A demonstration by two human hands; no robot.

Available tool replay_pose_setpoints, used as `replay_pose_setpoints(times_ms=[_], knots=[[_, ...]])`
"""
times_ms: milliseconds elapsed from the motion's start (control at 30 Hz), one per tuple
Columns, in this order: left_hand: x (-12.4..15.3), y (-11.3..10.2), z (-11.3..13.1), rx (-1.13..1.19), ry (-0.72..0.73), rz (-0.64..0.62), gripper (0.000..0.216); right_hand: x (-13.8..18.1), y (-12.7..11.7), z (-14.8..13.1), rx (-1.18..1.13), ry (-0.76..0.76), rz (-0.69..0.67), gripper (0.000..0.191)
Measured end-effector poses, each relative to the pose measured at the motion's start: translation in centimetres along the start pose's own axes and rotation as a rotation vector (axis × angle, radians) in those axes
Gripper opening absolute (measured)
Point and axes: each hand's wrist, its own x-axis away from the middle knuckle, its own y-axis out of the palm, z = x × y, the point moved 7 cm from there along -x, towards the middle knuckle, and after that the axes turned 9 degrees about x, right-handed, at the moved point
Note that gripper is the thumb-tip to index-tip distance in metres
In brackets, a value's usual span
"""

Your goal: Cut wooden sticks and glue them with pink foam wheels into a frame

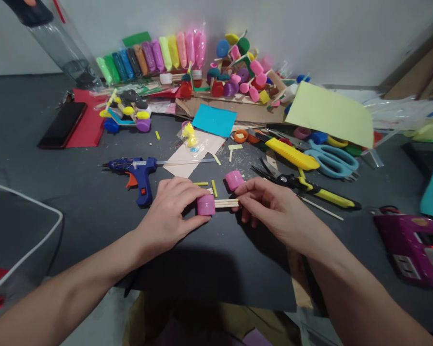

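Where hands [173,204] pinch — pink cap [206,205], mid-table.

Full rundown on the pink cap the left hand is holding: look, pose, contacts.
The pink cap is a small, squat cylinder of matte pink plastic, lying on its side just above the dark mat. The left hand pinches it, fingers over the top and thumb below. Pale wooden sticks run sideways from its right face to the right hand, which grips their far end. Whether they are glued cannot be told.
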Motion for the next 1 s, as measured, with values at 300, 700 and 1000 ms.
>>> replay_pose_setpoints(times_ms=[300,700,1000], knots=[[0.0,0.4,-0.1,-0.036,-0.026,-0.040,0.027,-0.1,0.4,0.4,0.002,0.000,-0.031,0.013],[0.1,0.4,1.0,-0.041,-0.020,-0.107,0.048,0.1,0.6,-0.1,0.004,0.020,-0.041,0.012],[-1.0,1.1,4.0,-0.206,-0.028,-0.195,0.025,0.4,1.1,-0.1,0.001,-0.023,-0.078,0.010]])
